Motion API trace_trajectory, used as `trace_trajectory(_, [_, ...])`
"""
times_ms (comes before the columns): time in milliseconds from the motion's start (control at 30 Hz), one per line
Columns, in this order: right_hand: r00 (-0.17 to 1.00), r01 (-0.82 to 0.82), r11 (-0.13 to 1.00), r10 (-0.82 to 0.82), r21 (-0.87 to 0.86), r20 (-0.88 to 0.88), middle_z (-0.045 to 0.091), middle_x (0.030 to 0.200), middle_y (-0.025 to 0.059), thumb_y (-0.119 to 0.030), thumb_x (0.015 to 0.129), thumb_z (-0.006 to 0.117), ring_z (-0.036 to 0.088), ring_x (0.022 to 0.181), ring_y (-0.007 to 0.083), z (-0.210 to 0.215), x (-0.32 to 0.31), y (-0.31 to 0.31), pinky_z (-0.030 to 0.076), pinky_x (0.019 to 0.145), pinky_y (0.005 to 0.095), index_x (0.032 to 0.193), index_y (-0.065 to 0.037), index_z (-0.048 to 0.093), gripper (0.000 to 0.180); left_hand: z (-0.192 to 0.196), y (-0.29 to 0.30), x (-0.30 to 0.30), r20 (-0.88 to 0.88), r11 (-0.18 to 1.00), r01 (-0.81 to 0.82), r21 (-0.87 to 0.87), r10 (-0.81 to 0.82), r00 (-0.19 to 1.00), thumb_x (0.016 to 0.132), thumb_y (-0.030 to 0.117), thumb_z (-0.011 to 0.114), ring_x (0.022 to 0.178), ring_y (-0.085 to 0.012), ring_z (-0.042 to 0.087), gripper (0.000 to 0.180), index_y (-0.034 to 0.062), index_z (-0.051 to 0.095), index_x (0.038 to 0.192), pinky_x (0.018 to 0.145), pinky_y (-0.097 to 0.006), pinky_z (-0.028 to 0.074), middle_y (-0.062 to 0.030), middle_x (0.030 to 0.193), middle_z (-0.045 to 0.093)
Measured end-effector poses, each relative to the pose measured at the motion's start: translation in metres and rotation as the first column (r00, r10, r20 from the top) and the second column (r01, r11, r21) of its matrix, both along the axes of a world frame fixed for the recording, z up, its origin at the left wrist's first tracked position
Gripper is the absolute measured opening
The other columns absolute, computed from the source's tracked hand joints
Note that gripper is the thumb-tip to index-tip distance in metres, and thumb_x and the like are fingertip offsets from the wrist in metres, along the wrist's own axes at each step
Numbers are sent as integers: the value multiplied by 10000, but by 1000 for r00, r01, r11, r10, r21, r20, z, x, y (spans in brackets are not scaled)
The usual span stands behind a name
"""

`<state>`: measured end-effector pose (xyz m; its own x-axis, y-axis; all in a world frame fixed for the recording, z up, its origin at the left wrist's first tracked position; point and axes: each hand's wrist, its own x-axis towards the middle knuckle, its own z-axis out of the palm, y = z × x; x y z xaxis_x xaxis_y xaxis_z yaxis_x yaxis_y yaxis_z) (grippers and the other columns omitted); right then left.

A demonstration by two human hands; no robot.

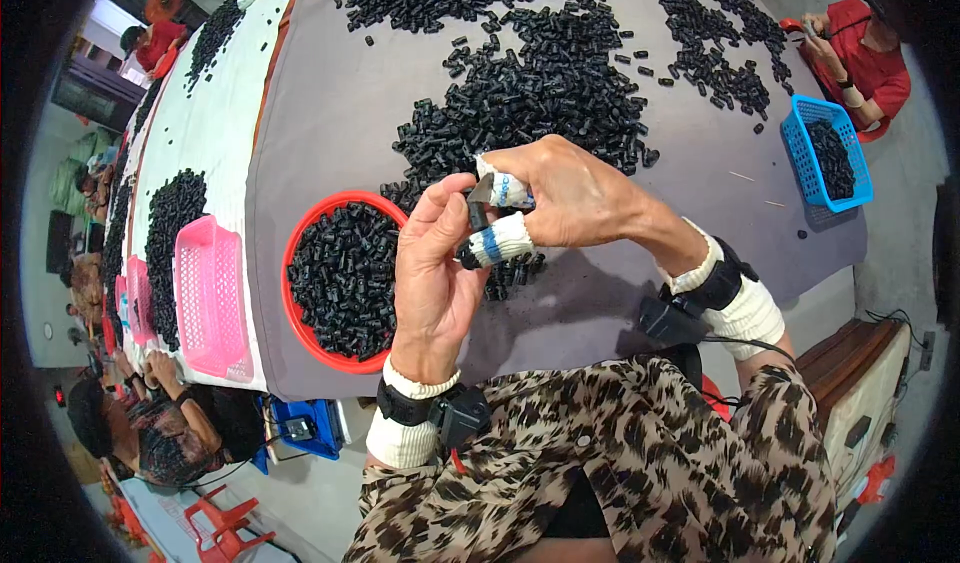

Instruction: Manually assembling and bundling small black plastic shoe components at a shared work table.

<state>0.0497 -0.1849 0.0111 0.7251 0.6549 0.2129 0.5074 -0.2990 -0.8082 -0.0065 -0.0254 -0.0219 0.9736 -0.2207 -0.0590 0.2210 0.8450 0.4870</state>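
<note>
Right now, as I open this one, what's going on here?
The left hand holds a small black piece. The right hand, wearing white finger wraps, grips what looks like a small blade close against it. Similar pieces fill the red tray beside the left hand and lie heaped on the grey table beyond.

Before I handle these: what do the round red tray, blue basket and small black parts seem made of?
Red tray: probably smooth plastic, from its even colour and clean rim. Blue basket: likely moulded plastic, given the regular openwork walls. Black parts: rubber or plastic, dark with faint highlights; the look leaves it open.
</note>
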Motion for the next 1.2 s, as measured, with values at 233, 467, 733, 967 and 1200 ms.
trace_trajectory(233, [998, -8, 996, 3, -84, -59, 573, 614, 165, -350, 681, 672, 547, 544, 311, 9, -1, 1, 431, 548, 388, 715, 25, 549, 396, -1, 0, 1, -8, 1000, -12, 7, 13, 1000, 892, 85, 488, 913, -206, 588, 219, -7, 484, 1090, 820, -347, 501, -114, 1005, 572])
trace_trajectory(467, [999, 2, 1000, -3, -30, -47, 575, 623, 162, -331, 679, 685, 555, 546, 291, 8, -4, 0, 430, 539, 376, 720, 24, 548, 382, 9, -4, 0, -24, 992, -63, 107, 66, 998, 867, 83, 540, 817, -156, 609, 173, 17, 562, 1026, 745, -298, 513, -79, 915, 615])
trace_trajectory(733, [999, -3, 1000, 2, -14, -40, 581, 646, 158, -350, 651, 707, 558, 558, 278, 8, -2, 2, 431, 537, 366, 701, 26, 541, 415, 1, 2, 0, 6, 998, -37, 51, 37, 999, 883, 88, 508, 884, -205, 595, 210, -10, 493, 1068, 801, -335, 509, -123, 980, 582])
trace_trajectory(967, [1000, -7, 1000, 6, -23, -15, 575, 636, 174, -368, 659, 697, 560, 559, 313, 4, -1, 2, 427, 533, 380, 689, 25, 527, 429, 5, -4, 0, -24, 992, -68, 109, 71, 997, 861, 75, 547, 812, -141, 607, 175, 5, 566, 1020, 747, -277, 509, -78, 924, 616])
trace_trajectory(1200, [999, -27, 999, 26, -37, -33, 565, 619, 183, -354, 676, 686, 555, 548, 322, 6, -2, 1, 421, 530, 389, 697, 35, 523, 422, 0, -1, -1, -8, 998, -33, 53, 33, 999, 869, 72, 522, 895, -208, 601, 215, -9, 500, 1067, 799, -336, 511, -112, 985, 593])
